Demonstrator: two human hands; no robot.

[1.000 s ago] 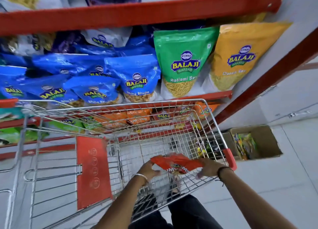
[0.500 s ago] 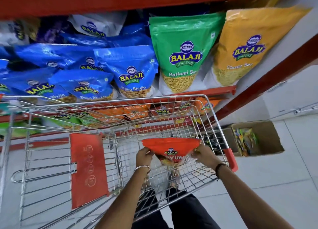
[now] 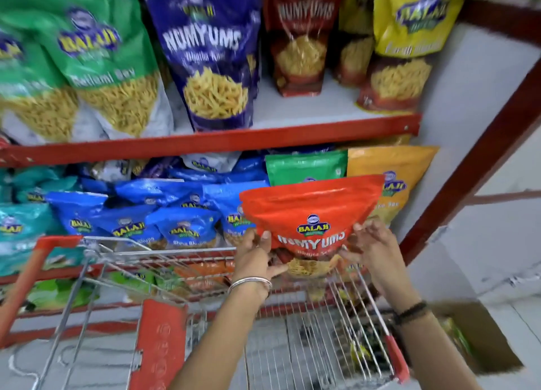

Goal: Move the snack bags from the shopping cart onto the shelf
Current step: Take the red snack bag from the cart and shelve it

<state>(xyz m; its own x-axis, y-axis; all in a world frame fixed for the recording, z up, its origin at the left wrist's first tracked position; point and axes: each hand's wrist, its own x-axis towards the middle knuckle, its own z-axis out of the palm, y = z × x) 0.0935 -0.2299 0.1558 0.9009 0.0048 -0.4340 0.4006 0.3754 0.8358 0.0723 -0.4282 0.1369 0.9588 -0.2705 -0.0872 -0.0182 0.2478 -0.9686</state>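
Note:
I hold a red snack bag (image 3: 310,211) upright in both hands, above the far rim of the wire shopping cart (image 3: 187,260). My left hand (image 3: 257,255) grips its lower left corner and my right hand (image 3: 370,243) grips its lower right corner. The bag hangs in front of the middle shelf, whose red front rail (image 3: 205,142) runs above it. It covers part of a green bag (image 3: 304,167) and an orange-yellow bag (image 3: 395,170) standing there. A few small packets (image 3: 357,351) lie at the cart's right side.
The upper shelf board (image 3: 295,108) carries green, purple, dark red and yellow bags, with a bare patch right of the purple bag (image 3: 210,52). Blue bags (image 3: 187,225) crowd the middle shelf. A red upright (image 3: 468,167) stands at right. An open cardboard box (image 3: 474,340) sits on the floor.
Both hands have lifted the red bag out of the cart and up in front of the middle shelf. My view has tilted upward, bringing the upper shelf into sight.

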